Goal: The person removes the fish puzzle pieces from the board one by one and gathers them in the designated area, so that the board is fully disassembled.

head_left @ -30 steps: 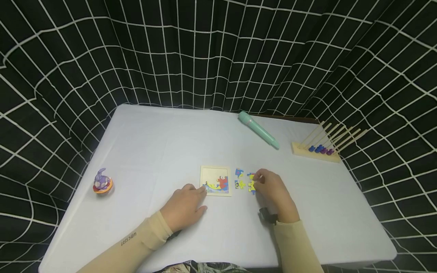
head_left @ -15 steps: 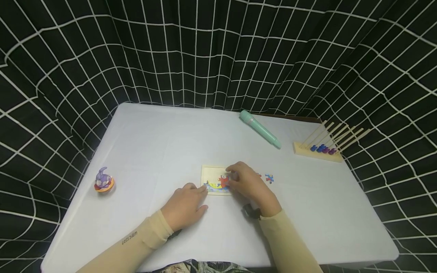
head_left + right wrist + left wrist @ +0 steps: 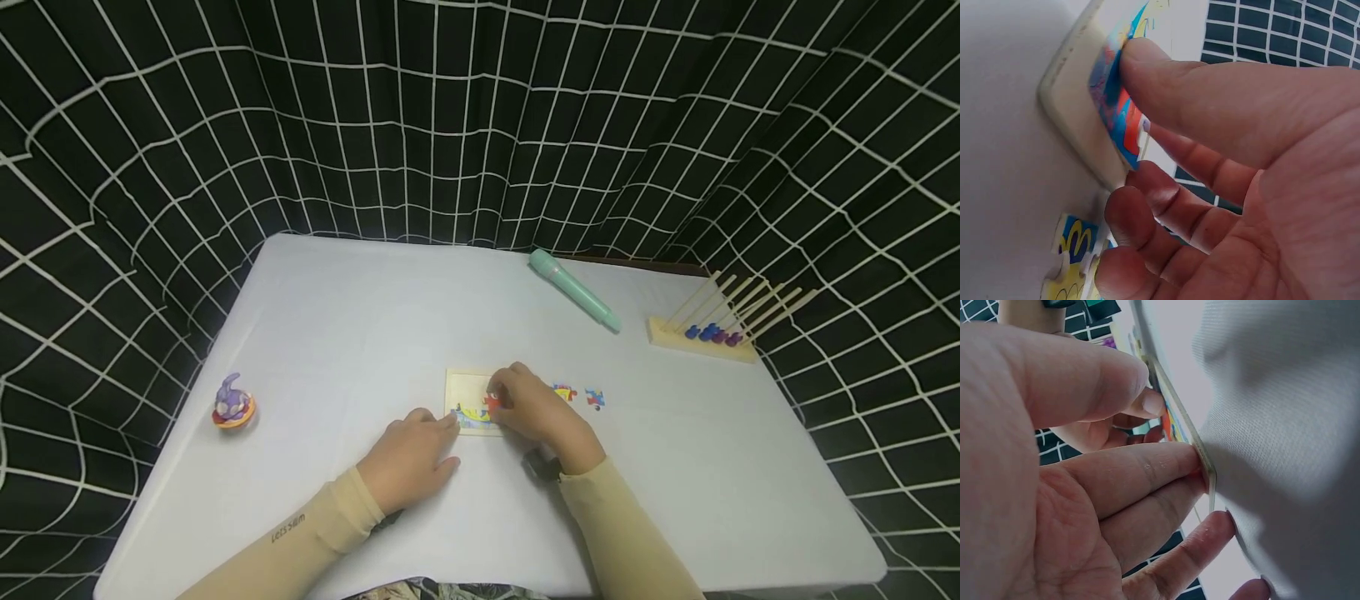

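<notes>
A square wooden jigsaw board (image 3: 465,383) lies on the table, with colourful pieces fitted along its lower part. My left hand (image 3: 411,460) rests at its lower left corner, fingers extended against the edge, as the left wrist view also shows. Over the board's right side, my right hand (image 3: 542,415) pinches a red and blue puzzle piece (image 3: 1127,128) at the board's lower right, thumb on its face and index finger at its far edge. How firmly it is held is hidden. Loose puzzle pieces (image 3: 1077,240) lie beside the board, partly covered by the right hand.
Two more loose pieces show right of the hand, a yellow-red one (image 3: 564,392) and a blue-red one (image 3: 595,398). A green toy microphone (image 3: 574,292) lies behind. A wooden peg stand (image 3: 701,342) is at the right, a purple figure toy (image 3: 233,402) at the left.
My right hand has moved left from the loose pieces to the board's right side, and shifted slightly further over it in the last half second. The left hand has stayed at the corner.
</notes>
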A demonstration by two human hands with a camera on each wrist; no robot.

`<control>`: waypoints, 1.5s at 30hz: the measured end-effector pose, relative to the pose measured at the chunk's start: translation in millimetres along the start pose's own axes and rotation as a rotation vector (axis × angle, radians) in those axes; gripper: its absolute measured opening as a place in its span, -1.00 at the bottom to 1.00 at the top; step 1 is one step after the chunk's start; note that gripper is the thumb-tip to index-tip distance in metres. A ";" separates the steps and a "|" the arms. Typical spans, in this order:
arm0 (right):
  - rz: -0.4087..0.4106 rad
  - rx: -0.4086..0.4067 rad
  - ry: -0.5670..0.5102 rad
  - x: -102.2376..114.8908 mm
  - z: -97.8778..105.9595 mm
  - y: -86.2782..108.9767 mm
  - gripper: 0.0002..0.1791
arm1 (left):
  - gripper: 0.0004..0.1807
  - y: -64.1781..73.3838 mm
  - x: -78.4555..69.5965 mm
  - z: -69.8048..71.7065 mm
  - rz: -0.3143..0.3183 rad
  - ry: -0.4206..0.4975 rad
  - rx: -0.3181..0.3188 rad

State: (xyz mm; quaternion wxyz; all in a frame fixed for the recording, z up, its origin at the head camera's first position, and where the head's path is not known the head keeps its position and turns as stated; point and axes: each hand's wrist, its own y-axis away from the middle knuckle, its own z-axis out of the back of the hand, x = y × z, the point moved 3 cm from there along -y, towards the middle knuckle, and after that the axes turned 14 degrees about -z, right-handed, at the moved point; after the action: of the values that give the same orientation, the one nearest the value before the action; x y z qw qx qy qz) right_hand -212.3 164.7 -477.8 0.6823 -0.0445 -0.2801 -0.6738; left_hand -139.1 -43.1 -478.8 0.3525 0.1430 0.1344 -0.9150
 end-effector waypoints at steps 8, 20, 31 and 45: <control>0.020 -0.066 -0.032 -0.8 -2.2 1.3 -0.70 | -0.47 0.5 -1.1 -0.8 -0.010 -0.015 -0.004; 0.059 -0.131 -0.171 -10.1 1.5 6.0 -0.77 | -0.47 1.1 -1.7 -1.8 -0.015 -0.024 -0.016; -0.106 -0.231 -0.213 -71.5 54.7 26.9 -0.73 | -0.48 0.5 -1.6 1.6 -0.012 -0.019 -0.008; -0.351 -0.085 -0.138 -123.7 50.4 45.1 -0.77 | -0.48 0.4 -1.5 -0.5 -0.013 0.008 -0.017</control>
State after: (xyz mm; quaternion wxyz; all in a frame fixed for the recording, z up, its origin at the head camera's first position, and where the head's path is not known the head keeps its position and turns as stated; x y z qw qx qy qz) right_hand -177.9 301.4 -475.9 0.5311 -0.0697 -0.3009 -0.7890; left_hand -137.7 -42.3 -478.8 0.3472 0.1428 0.1446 -0.9155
